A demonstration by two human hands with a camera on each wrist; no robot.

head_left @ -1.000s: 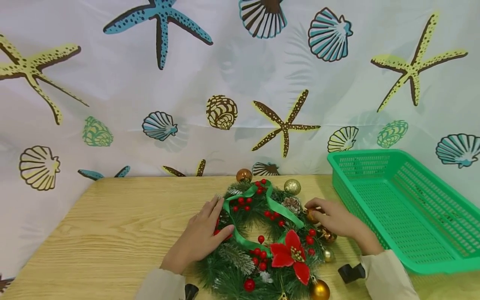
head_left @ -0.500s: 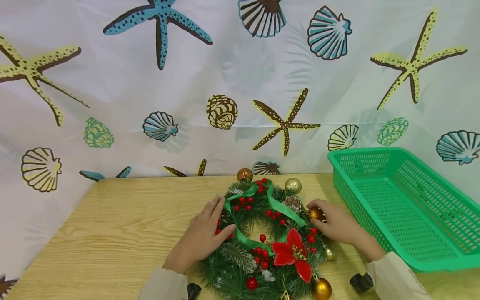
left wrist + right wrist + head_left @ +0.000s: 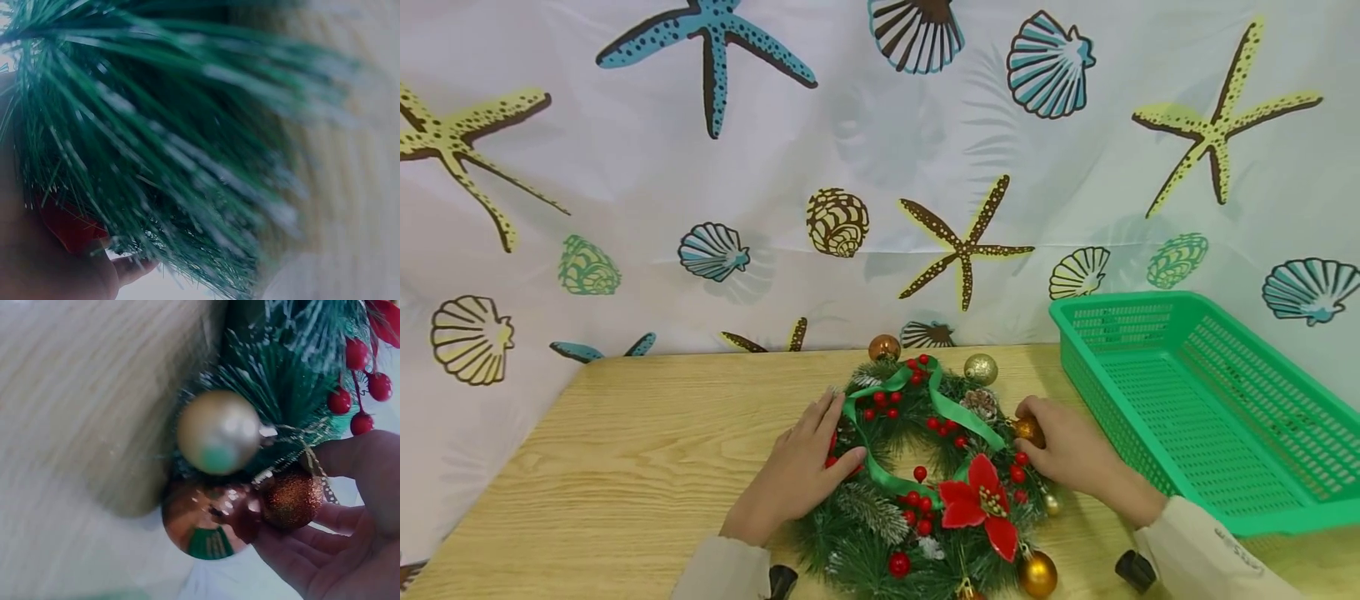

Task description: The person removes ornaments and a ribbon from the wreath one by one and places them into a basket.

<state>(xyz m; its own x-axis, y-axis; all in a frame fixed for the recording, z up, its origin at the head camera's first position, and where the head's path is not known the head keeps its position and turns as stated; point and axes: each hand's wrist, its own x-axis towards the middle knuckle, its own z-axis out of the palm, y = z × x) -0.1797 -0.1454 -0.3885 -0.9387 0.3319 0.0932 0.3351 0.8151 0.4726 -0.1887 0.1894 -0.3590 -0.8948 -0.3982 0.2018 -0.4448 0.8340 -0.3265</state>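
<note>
A Christmas wreath [image 3: 880, 512] of frosted green needles lies on the table, trimmed with green ribbon [image 3: 964, 418], red berries and a red poinsettia [image 3: 977, 504]. My left hand [image 3: 801, 467] rests on its left side, fingers extended and thumb apart. At the right rim, my right hand [image 3: 1075, 446] pinches a glittery copper bauble [image 3: 292, 500] between thumb and fingers; a gold string loop shows beside it. Close by in the right wrist view hang a shiny copper bauble [image 3: 212, 519] and a pale gold bauble [image 3: 219, 432]. Needles [image 3: 156, 137] fill most of the left wrist view.
A green perforated plastic basket [image 3: 1217, 417] stands right of the wreath, near my right forearm. More baubles sit at the wreath's edge, such as a gold glitter bauble [image 3: 981, 369] at the back. A seashell-print cloth [image 3: 880, 167] hangs behind the wooden table [image 3: 647, 450].
My right hand's fingers and thumb have drawn in around the glittery bauble. The shiny copper bauble below that hand has dropped out of the head view's sight. My left hand stays on the wreath.
</note>
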